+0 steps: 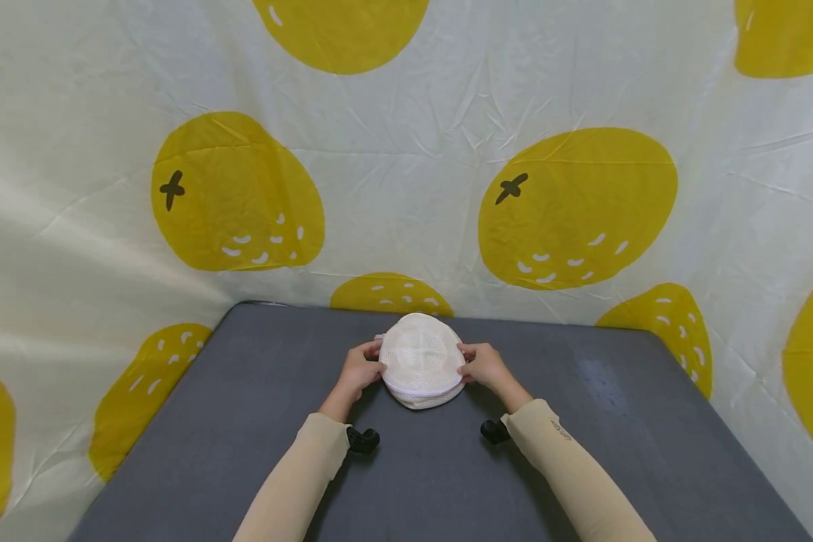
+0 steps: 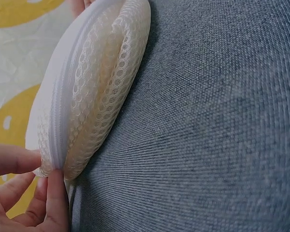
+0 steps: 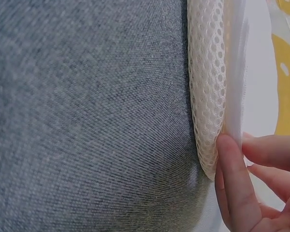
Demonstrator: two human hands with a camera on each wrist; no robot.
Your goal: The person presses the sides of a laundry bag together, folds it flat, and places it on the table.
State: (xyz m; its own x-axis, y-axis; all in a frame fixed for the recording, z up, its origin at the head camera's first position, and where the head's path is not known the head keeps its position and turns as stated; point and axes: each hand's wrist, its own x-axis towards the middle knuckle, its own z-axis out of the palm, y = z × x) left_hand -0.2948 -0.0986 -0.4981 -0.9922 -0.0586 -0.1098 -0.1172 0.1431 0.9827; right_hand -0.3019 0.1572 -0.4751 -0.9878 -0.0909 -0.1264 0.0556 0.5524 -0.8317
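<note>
A round, cream-white mesh laundry bag (image 1: 421, 355) lies on the dark grey table, near its far edge. My left hand (image 1: 359, 370) pinches the bag's left edge between thumb and fingers. On the opposite side, my right hand (image 1: 485, 366) pinches the right edge. A white zipper (image 2: 59, 106) runs along the rim in the left wrist view, over a side of honeycomb mesh folded in on itself. In the right wrist view, the fingertips (image 3: 228, 145) press the rim beside the zipper band. What the bag holds, if anything, cannot be seen.
The padded grey table surface (image 1: 298, 339) stretches around the bag. Behind and beside it hangs a pale curtain (image 1: 406, 203) printed with large yellow fruit shapes. Black wrist devices (image 1: 363, 440) sit at both beige sleeve cuffs.
</note>
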